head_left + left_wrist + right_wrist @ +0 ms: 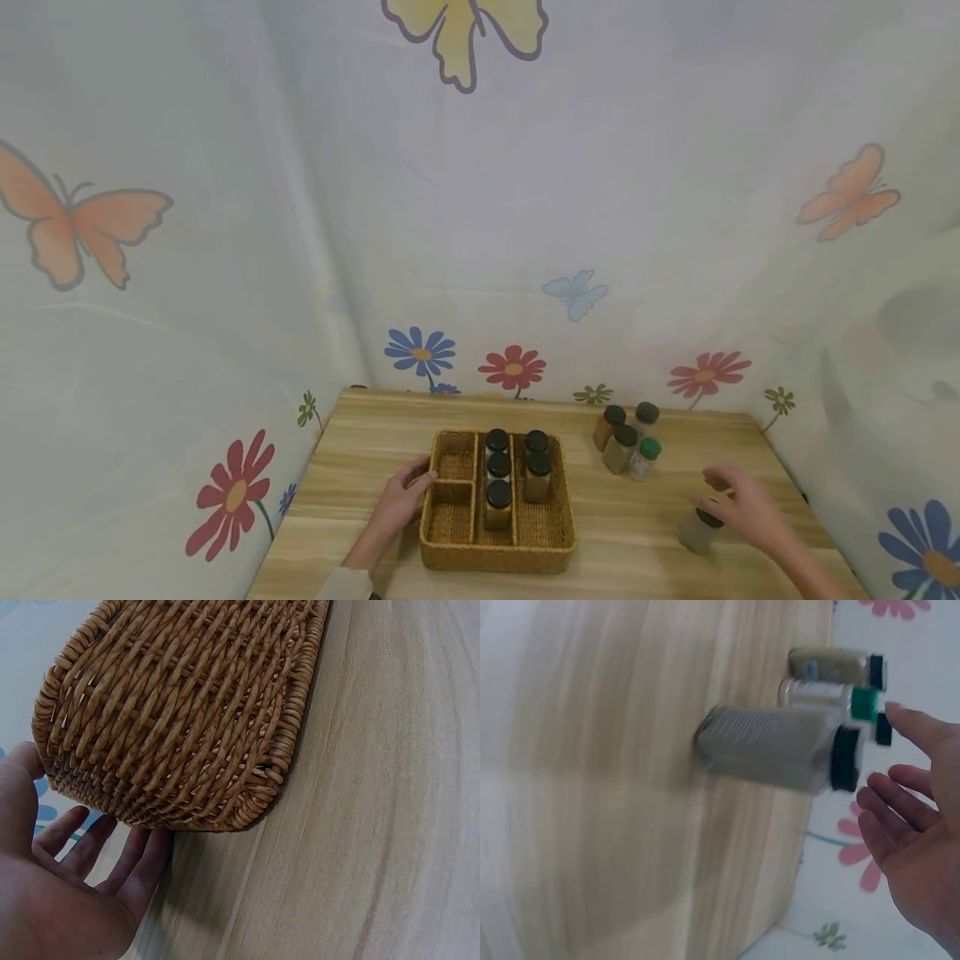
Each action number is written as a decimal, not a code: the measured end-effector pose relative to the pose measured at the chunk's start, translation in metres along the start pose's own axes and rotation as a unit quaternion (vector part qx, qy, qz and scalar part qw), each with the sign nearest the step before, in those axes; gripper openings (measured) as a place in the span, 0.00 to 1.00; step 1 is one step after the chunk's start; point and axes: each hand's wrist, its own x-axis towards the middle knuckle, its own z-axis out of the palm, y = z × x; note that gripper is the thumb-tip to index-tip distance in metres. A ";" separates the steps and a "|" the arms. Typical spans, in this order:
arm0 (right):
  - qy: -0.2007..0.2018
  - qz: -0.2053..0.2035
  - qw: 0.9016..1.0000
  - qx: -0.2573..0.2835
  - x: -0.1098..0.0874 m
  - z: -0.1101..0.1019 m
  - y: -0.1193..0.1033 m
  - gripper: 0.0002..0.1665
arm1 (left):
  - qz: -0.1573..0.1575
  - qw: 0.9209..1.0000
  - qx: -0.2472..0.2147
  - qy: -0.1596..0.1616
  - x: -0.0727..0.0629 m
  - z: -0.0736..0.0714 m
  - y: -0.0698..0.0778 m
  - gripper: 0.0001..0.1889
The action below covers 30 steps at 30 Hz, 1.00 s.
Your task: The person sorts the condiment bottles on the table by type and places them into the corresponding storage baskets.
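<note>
A wicker basket with several compartments sits on the table. Three dark-capped spice jars stand in its middle column, two more jars in the right one. My left hand rests at the basket's left side; in the left wrist view its fairly straight fingers touch the woven wall, the thumb near the rim. On the right, my right hand is beside a black-capped spice jar standing on the table. Its loosely bent fingers appear just apart from the cap in the right wrist view.
Behind the basket's right side stands a cluster of several spice jars, one with a green cap and the others with dark caps. A printed curtain with flowers and butterflies hangs around the wooden table.
</note>
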 end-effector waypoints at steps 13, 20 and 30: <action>-0.022 0.049 0.998 0.023 -0.016 0.013 0.030 0.33 | -0.009 1.000 -0.004 0.005 -0.001 0.000 0.001 0.30; -0.016 0.069 0.996 0.047 -0.020 0.017 0.031 0.30 | -0.012 1.000 -0.002 0.003 -0.002 0.000 0.004 0.30; -0.046 0.048 0.997 0.039 -0.017 0.012 0.031 0.25 | -0.014 1.000 0.016 0.004 -0.002 -0.001 0.005 0.30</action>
